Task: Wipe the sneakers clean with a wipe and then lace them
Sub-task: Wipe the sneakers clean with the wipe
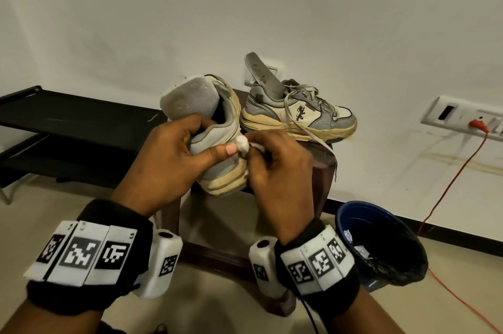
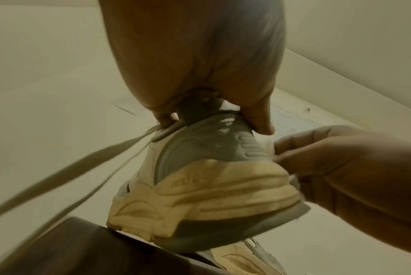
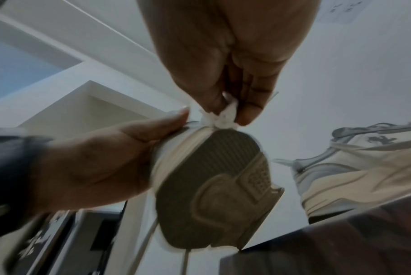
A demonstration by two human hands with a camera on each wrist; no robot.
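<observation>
I have the near sneaker (image 1: pixel 220 143) lifted off the stool (image 1: pixel 324 167), heel toward me and toe tipped down at 12 o'clock. My left hand (image 1: pixel 174 159) grips it at the heel: fingers hooked into the collar, thumb (image 1: pixel 217 152) flat across the grey heel panel. In the left wrist view the fingertips (image 2: pixel 164 119) curl over the collar rim, with the pull tab between them and the thumb.

My right hand (image 1: pixel 275 170) sits at 3 o'clock of the heel, fingers bunched together and pinching a wadded white wipe (image 1: pixel 243 143). The wad touches the seam where the grey upper meets the yellowed midsole. In the right wrist view the wipe (image 3: pixel 219 117) is clamped between thumb and fingertips (image 3: pixel 249 111), right at the edge of the ribbed outsole (image 3: pixel 214 188), and the left thumb lies just beside it.

The second sneaker (image 1: pixel 299 113) stands on the stool at 1 o'clock, toe pointing right, its insole (image 1: pixel 261 69) sticking up out of the opening. Its laces (image 1: pixel 307 97) are loose, one end trailing over the stool's edge.

A blue bin (image 1: pixel 381 244) with a black liner stands at 4 o'clock on the floor. An orange cable (image 1: pixel 451 181) runs down from a wall socket (image 1: pixel 462 116) at 3 o'clock. A black rack (image 1: pixel 68 126) sits at 10 o'clock.
</observation>
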